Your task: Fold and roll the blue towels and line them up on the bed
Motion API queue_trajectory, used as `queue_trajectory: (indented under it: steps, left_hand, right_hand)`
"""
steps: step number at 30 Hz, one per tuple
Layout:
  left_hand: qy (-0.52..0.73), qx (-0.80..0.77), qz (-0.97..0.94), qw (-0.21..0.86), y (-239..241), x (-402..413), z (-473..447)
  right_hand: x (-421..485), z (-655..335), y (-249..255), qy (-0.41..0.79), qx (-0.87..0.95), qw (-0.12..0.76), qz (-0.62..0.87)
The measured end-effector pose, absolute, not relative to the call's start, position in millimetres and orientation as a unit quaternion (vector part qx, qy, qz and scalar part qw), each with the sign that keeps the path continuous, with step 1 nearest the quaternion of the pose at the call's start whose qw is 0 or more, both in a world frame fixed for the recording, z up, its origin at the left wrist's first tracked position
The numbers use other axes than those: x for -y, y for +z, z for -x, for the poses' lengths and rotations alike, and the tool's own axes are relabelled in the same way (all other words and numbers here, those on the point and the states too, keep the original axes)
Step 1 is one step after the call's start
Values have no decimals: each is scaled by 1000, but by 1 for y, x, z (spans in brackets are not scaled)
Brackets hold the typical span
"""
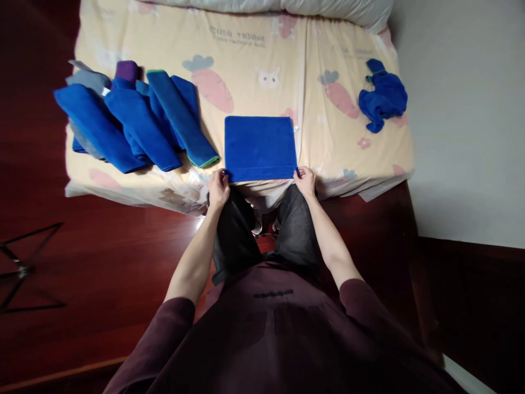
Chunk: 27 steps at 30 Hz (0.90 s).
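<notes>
A blue towel (260, 143) lies flat as a rectangle at the near edge of the bed (262, 98). A narrow strip along its near side looks folded over. My left hand (219, 187) pinches the near left corner, fingers closed on the cloth. At the near right corner, my right hand (304, 180) grips the same towel between thumb and fingers. A small white tag sticks out from the towel's right side.
Several rolled towels (139, 123), mostly blue, are piled on the bed's left side. A crumpled blue cloth (384, 96) lies at the right, near the wall (463, 120). Black tripod legs (23, 271) stand on the floor at left. A white quilt (328, 10) lines the far edge.
</notes>
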<state>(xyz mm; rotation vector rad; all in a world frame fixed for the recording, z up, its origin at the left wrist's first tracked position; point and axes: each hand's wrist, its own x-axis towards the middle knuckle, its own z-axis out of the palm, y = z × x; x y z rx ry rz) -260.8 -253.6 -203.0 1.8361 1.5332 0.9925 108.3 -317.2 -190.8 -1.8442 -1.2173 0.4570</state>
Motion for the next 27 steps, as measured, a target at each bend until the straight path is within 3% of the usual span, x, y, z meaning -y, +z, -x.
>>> queue_trajectory:
  steps: [13, 27]
  left_hand:
    - [367, -569, -705, 211, -201, 257, 261]
    - [334, -551, -724, 248, -189, 257, 257]
  right_hand:
    - [319, -105, -183, 178, 499, 408, 744]
    - [325, -105, -178, 119, 553, 369, 737]
